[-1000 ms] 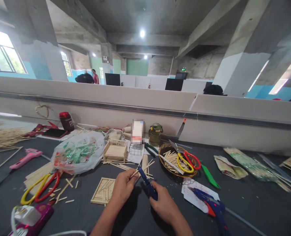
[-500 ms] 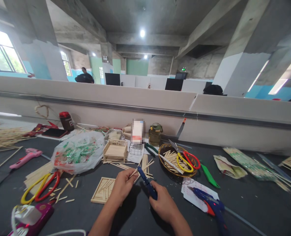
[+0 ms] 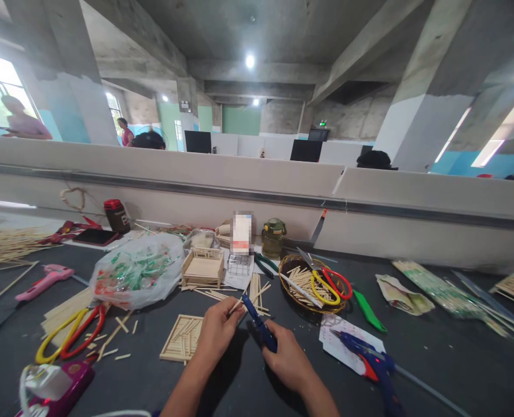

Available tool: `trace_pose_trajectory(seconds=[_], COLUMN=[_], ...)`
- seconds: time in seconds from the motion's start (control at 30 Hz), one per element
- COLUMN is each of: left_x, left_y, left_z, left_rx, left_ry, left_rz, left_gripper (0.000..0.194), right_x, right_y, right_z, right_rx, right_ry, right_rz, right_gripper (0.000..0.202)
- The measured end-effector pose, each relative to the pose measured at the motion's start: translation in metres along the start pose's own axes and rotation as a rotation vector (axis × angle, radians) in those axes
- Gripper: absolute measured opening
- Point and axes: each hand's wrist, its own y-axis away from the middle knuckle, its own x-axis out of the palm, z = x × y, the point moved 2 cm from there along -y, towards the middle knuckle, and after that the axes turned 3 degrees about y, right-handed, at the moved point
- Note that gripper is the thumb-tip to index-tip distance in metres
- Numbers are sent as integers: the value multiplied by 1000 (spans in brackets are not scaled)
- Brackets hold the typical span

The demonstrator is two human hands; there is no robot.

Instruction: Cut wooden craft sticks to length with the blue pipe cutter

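Thin wood [image 3: 239,302] sits pinched in our left hand [image 3: 216,328], near the tip of the blue tool [image 3: 257,318] our right hand [image 3: 288,354] grips; our railed model [image 3: 204,267] looks assembled, our square panel [image 3: 168,340] seemingly unfinished.

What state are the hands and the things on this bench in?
Left hand, closed on a thin stick
Right hand, closed around a blue tool
Woven basket, holding sticks
Dark bottle, upright, red lid on
Pink glue gun, lying down
Power strip, white adapter plugged in
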Motion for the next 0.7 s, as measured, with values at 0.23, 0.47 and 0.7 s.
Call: trace_pose_trajectory(seconds=[0.23, 0.47, 0.7], left_x=[-7, -5, -5], left_y=[-1, -5, -7], left_z=[-5, 7, 9], left_rx=[-17, -30, -36], left_ry=[-22, 65, 90], left_rz=[68, 150, 169], left_gripper=[28, 30, 30], right_x=[-4, -6, -5], right_y=[4, 5, 5], right_z=[4, 5, 5], right_rx=[20, 14, 11], right_ry=[22, 32, 38], right_rz=[22, 30, 27], right_gripper=[18, 17, 16])
